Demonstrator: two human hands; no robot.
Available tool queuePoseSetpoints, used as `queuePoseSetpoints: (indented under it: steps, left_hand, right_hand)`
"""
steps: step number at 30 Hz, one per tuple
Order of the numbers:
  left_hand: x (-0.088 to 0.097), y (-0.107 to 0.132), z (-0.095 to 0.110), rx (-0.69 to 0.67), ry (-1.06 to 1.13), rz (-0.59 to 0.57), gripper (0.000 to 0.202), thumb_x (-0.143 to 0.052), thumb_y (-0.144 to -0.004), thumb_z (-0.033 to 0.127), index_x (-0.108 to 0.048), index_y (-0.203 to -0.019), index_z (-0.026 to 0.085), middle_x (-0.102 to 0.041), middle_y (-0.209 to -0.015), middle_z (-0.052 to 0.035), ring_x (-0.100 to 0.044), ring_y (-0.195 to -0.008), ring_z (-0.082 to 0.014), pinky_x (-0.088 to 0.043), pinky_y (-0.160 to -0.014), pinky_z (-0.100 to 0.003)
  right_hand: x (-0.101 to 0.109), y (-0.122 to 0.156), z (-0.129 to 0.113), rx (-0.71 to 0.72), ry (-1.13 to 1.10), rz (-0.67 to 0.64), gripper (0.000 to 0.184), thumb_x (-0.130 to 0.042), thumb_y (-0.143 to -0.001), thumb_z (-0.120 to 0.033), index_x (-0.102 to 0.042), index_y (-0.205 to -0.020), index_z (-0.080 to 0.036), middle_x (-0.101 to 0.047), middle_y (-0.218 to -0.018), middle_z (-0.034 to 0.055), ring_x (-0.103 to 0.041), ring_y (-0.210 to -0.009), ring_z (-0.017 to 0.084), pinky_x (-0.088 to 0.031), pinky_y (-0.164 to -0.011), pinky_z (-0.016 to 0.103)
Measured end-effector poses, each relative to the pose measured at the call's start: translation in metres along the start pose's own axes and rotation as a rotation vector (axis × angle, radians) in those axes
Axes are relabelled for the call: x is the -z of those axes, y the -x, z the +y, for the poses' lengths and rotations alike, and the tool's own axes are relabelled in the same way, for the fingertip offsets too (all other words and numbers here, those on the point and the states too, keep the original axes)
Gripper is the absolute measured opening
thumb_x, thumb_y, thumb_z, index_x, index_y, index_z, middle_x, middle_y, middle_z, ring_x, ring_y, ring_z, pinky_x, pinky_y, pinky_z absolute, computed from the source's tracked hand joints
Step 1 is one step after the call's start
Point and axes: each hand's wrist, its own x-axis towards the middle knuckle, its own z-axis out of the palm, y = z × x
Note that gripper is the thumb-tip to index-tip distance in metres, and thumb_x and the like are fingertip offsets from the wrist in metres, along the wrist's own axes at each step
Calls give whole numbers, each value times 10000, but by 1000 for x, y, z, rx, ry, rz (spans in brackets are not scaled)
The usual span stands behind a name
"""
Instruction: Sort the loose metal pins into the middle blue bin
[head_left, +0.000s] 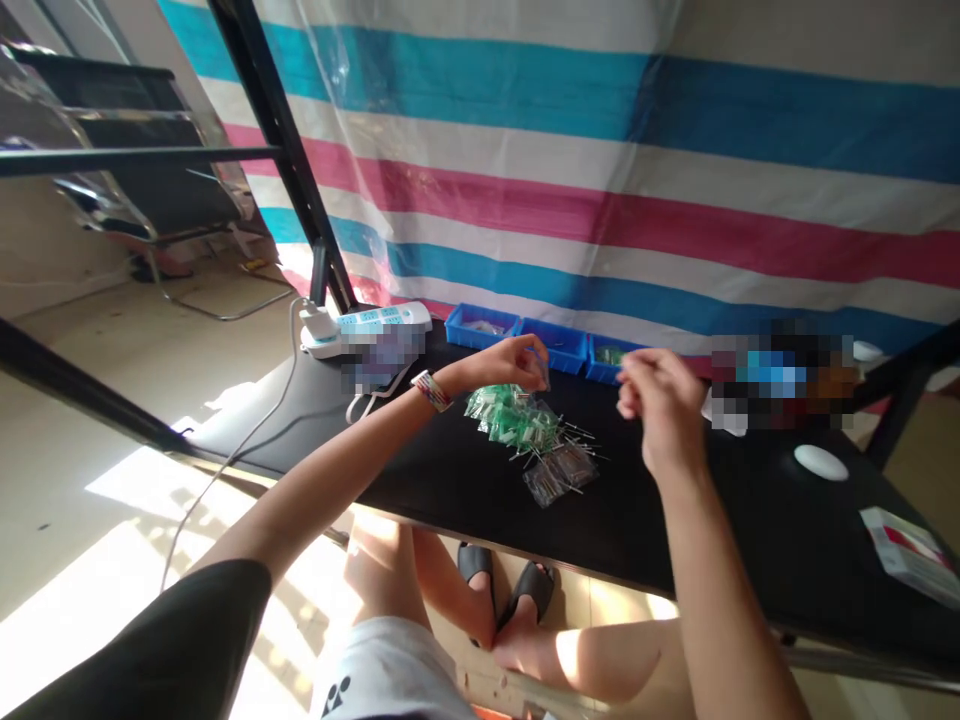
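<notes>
My left hand (521, 362), with a woven bracelet at the wrist, is raised over the black table and closed on what looks like a small clear plastic bag (541, 368). My right hand (664, 400) hovers to the right with its fingers pinched together; whatever is in them cannot be made out. Below and between the hands lies a pile of small clear bags with green contents (510, 418). Thin metal-like sticks (581, 440) poke out of its right side. Nearer to me are flat clear packets with brownish contents (559, 475).
Blue plastic bins (484, 338) line the table's back edge, small items inside. A white power strip (386, 318) with a cable stands back left. At the right are a white oval object (821, 463) and a white-and-red box (911, 550). A striped sheet (525, 190) hangs behind.
</notes>
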Motion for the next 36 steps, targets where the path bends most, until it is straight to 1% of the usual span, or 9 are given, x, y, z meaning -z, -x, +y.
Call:
queuePoseSetpoints:
  steps: [2,6,9,12,17,24,30,32,36]
  left_hand:
    - [-7,-5,-8,15,99,24,522,-877,-698,233,-593,-1129,157,-775,-838,-60,-712,-722,-179,-535,-656,-285]
    - [-15,-4,-13,-21,132,59,541,-883,-707,249,-621,-1172,161,-749,-823,-24,-689,-707,-151,-503,-636,-248]
    - [-17,-3,-16,0,156,89,620,-931,-675,301,-586,-1177,185,-728,-797,5,-666,-644,-138,-470,-568,-225]
    - [-16,0,-19,68,132,161,452,-865,-792,495,-579,-960,189,-649,-639,30,-607,-544,-125,-420,-500,-212]
    - [-14,7,-14,119,174,156,671,-550,-939,759,-675,-753,127,-696,-632,-95,-622,-524,-147,-419,-480,-238]
    - [-11,7,-20,86,224,275,581,-768,-838,676,-782,-918,101,-809,-909,-163,-708,-644,-170,-532,-581,-259]
    - [-11,5,-30,48,282,299,430,-934,-723,423,-752,-973,125,-798,-890,-91,-752,-733,-171,-576,-674,-254]
    - [-9,4,-32,54,285,314,438,-944,-711,382,-725,-992,128,-792,-852,-77,-758,-719,-171,-579,-672,-252]
    - [3,2,-33,38,384,462,448,-930,-730,285,-651,-1053,150,-799,-890,-76,-785,-768,-182,-611,-742,-274]
  right_hand:
    - [-6,-25,6,-143,36,-77,391,-832,-837,-531,-705,-966,-185,-701,-885,42,-598,-599,116,-486,-459,217]
    - [-28,-50,32,-365,-81,-298,458,-939,-646,-513,-681,-841,-187,-658,-751,7,-594,-577,116,-500,-454,211]
    - [-33,-53,51,-308,-194,-306,451,-962,-611,-463,-680,-846,-200,-636,-701,-27,-569,-554,100,-491,-466,206]
    - [-32,-52,62,-203,-276,-258,423,-960,-626,-446,-665,-818,-212,-631,-718,-40,-580,-552,106,-504,-486,232]
    - [-35,-50,65,-35,-273,-185,350,-935,-672,-436,-690,-806,-225,-663,-731,-24,-624,-606,141,-545,-591,287]
    - [-35,-51,64,96,-142,-175,208,-858,-753,-412,-748,-802,-243,-747,-895,33,-705,-907,217,-580,-885,368]
    - [-36,-51,71,153,-93,-153,161,-841,-750,-378,-797,-808,-234,-739,-1166,94,-696,-1143,263,-585,-973,404]
    - [-37,-51,72,99,-144,-109,191,-852,-726,-377,-796,-821,-221,-744,-1178,98,-710,-1114,260,-599,-944,396]
    - [-34,-49,71,-102,-273,-64,268,-882,-658,-388,-756,-807,-204,-733,-826,29,-701,-775,185,-609,-740,331]
